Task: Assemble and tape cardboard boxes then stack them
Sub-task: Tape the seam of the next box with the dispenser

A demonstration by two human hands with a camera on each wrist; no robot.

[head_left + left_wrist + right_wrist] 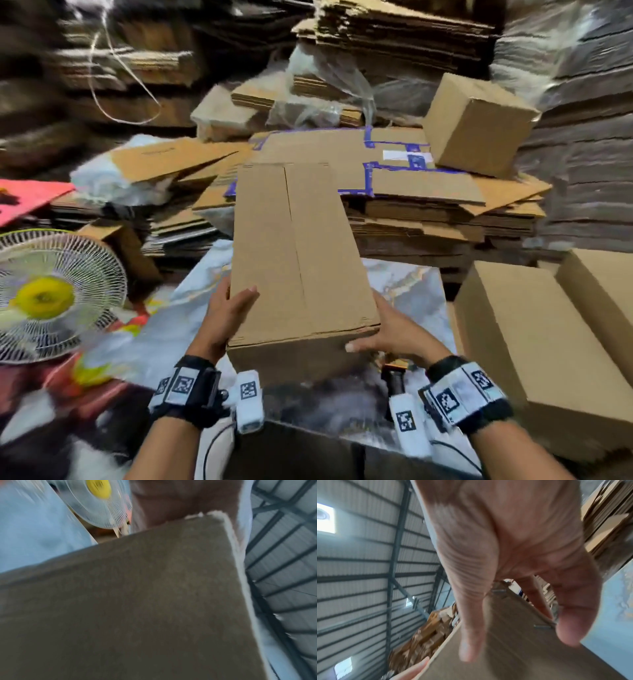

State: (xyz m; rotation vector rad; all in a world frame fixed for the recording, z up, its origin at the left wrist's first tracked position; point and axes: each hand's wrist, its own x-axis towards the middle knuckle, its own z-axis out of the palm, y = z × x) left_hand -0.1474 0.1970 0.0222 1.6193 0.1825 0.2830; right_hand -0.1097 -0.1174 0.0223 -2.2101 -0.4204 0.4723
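Observation:
A long brown cardboard box (301, 246) with closed flaps is held above the marble-patterned table (411, 287), its far end pointing away from me. My left hand (239, 298) grips its near left corner, thumb on top and fingers against the side. My right hand (383, 329) grips the near right corner, thumb laid along the front face. In the left wrist view, the box (137, 601) fills the frame below the blurred left hand (171, 500). The right wrist view shows the right hand (513, 547) spread over the box's stapled edge (513, 649).
A white fan (51, 294) with a yellow hub stands at the left. Two assembled boxes (534, 335) sit at the right. Beyond the table lies a stack of flat cardboard (428, 192) with one assembled box (476, 126) on it. Tall cardboard piles fill the background.

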